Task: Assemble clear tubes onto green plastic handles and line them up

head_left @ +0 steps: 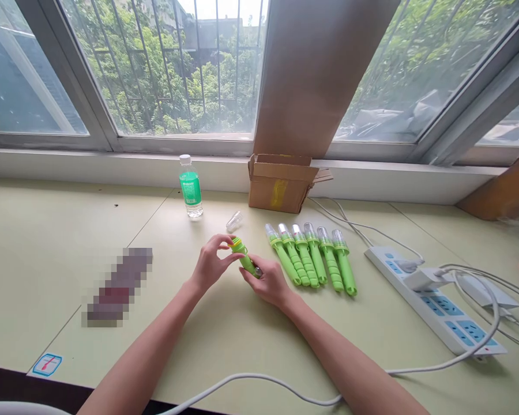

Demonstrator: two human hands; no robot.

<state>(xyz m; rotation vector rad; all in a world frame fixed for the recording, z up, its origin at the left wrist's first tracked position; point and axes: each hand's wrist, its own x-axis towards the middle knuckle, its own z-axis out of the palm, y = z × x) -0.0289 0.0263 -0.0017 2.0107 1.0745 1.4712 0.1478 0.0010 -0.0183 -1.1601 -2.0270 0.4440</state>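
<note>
A bright green flashlight-like stick (247,265) is held tilted over the table between my two hands. My left hand (214,259) has its thumb and fingers closed at the stick's upper end, around a yellow ring. My right hand (268,279) is closed on the lower part of the stick. Close to the right fingers shows a small shiny end piece, too small to name. Just beyond my left hand a clear plastic cap (234,221) lies on its side. To the right, several similar green sticks (315,259) with clear caps lie in a row.
An open cardboard box (281,183) stands by the window wall, left of it a water bottle (191,187). At right lies a white power strip (436,305) with plugs and cables. A white cable (259,377) crosses the front. A blurred-out rectangle (119,285) is at left.
</note>
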